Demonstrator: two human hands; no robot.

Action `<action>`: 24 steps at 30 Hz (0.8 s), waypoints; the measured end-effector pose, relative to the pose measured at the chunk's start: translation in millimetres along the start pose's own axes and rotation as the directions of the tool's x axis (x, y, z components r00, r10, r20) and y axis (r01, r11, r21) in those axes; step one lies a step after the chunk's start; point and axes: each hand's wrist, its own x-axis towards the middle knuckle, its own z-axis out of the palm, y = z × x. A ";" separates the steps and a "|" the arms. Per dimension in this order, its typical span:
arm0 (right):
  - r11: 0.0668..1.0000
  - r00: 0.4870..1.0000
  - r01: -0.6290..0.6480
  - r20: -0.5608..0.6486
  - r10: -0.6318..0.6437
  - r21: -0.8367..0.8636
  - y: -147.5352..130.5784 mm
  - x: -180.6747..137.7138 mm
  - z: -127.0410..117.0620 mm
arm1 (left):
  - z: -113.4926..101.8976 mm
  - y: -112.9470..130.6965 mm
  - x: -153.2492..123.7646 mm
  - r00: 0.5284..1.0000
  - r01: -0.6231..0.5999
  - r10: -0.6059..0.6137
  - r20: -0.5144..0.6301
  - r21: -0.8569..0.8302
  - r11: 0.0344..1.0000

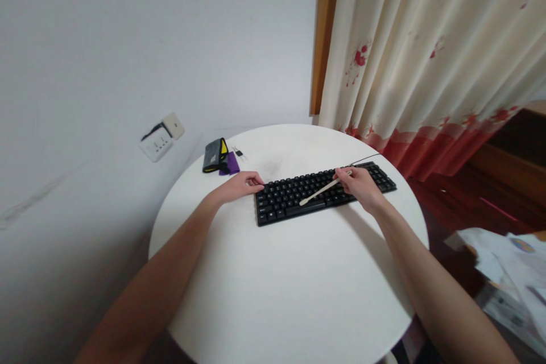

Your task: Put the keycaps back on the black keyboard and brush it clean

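A black keyboard (294, 196) lies across the far half of a round white table (290, 284). My right hand (360, 185) is closed round a thin pale stick (319, 192), whose tip rests on the keys near the keyboard's middle. My left hand (243, 185) rests at the keyboard's left end with its fingers curled against the edge, holding it steady. A thin black cable (364, 158) runs from the keyboard's far right corner.
A grey and yellow pouch (214, 154) on a purple cloth (231, 164) lies at the table's far left, with a small dark item beside it. A wall socket (158, 143) sits on the white wall. Flowered curtains (426, 57) hang at right; papers (507, 273) lie low right.
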 end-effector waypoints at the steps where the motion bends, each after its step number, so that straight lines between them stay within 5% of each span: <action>1: 1.000 1.000 -0.009 0.004 0.009 0.004 -0.6 -0.7 1.3 | -0.1 0.3 0.0 1.000 0.001 -0.001 0.000 0.001 1.000; 9: 0.999 0.998 0.031 0.059 -0.030 -0.012 -4.3 -5.3 7.1 | -0.1 3.5 -0.5 1.000 0.011 -0.011 0.002 -0.002 1.000; 17: 0.991 0.969 -0.002 0.246 -0.031 0.134 -4.9 -10.9 12.6 | -0.3 1.9 -0.6 1.000 0.010 -0.010 -0.003 -0.001 1.000; 24: 0.998 0.991 0.011 0.132 -0.019 0.059 -5.0 -11.0 20.7 | 0.0 -1.0 0.2 1.000 0.008 -0.008 0.000 -0.010 1.000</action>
